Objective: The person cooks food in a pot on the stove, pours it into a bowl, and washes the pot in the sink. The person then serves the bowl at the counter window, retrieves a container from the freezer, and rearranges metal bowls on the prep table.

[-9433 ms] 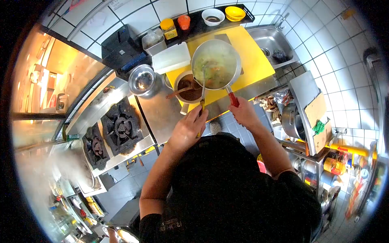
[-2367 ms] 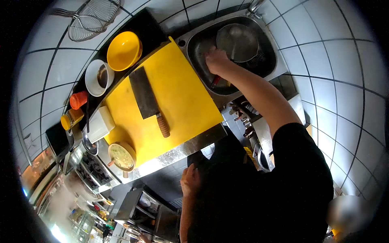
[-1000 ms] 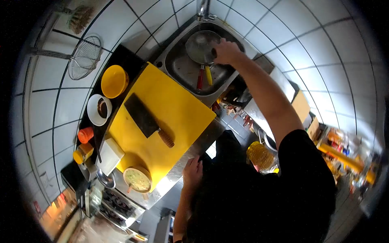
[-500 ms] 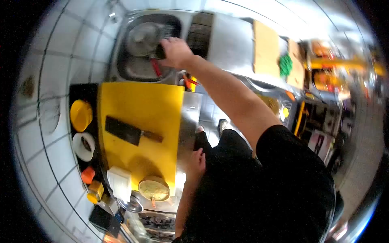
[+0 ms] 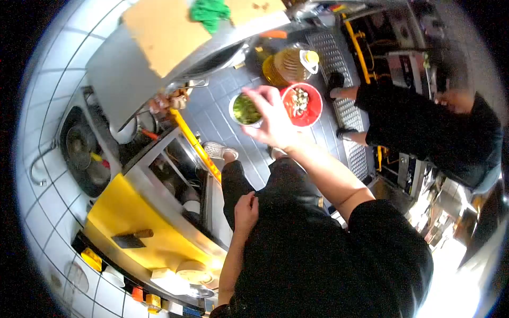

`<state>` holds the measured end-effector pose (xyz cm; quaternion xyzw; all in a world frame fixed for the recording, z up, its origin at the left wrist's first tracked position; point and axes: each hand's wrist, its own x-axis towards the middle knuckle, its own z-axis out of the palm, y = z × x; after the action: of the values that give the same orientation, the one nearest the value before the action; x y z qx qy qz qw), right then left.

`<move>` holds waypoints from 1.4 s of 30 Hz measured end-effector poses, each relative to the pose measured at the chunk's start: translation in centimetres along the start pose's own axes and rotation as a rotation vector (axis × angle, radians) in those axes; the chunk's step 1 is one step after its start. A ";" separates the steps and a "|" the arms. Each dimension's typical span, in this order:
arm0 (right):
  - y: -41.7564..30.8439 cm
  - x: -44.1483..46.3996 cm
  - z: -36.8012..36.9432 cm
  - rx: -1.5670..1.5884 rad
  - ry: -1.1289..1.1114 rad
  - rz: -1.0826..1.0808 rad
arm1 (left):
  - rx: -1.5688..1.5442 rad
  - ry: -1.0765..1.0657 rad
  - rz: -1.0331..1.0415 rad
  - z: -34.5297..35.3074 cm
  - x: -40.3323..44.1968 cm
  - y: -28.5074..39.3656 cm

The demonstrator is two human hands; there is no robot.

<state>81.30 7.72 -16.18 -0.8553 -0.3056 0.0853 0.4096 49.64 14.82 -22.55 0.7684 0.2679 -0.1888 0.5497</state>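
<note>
My right hand [image 5: 269,117] is stretched out with thumb and fingers apart, over the right side of a white container [image 5: 234,109] of green pieces on the floor. Nothing shows in its grasp; it partly hides the container. Just right of my fingers stands a red bowl [image 5: 317,106] holding pale chopped pieces [image 5: 298,100]. A large oil bottle [image 5: 281,67] with a yellow cap is behind them. My left hand [image 5: 246,211] is loosely curled at my thigh, its fingers together and nothing visible in it.
At left, a pan [image 5: 79,147] lies in the sink [image 5: 66,168]. A cleaver [image 5: 129,241] rests on the yellow board [image 5: 154,212], near a filled pot [image 5: 195,274]. Another person [image 5: 424,119] stands at right, beside a floor grate [image 5: 347,119].
The view has swung from sink and board to the floor. My right hand has left the pan in the sink and is now over the floor containers. My left hand stays by my thigh.
</note>
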 end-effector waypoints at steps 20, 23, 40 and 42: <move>54.4 -23.0 9.2 -0.686 -0.305 1.037 | 0.103 -0.226 -0.353 14.7 -0.1 -8.5; 49.3 -20.9 9.6 -0.650 -0.246 0.922 | 0.092 -0.238 -0.400 13.2 -0.5 -7.6; -17.0 3.7 12.6 0.070 -0.425 -0.307 | -0.176 0.914 0.085 -19.3 -1.1 3.1; -21.0 7.8 14.0 0.088 -0.349 -0.438 | -0.349 1.037 0.088 -23.9 -0.9 3.9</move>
<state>72.47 31.44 -8.68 -0.7227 -0.5452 0.1539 0.3960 51.20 36.22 -11.37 0.6686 0.4987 0.2852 0.4720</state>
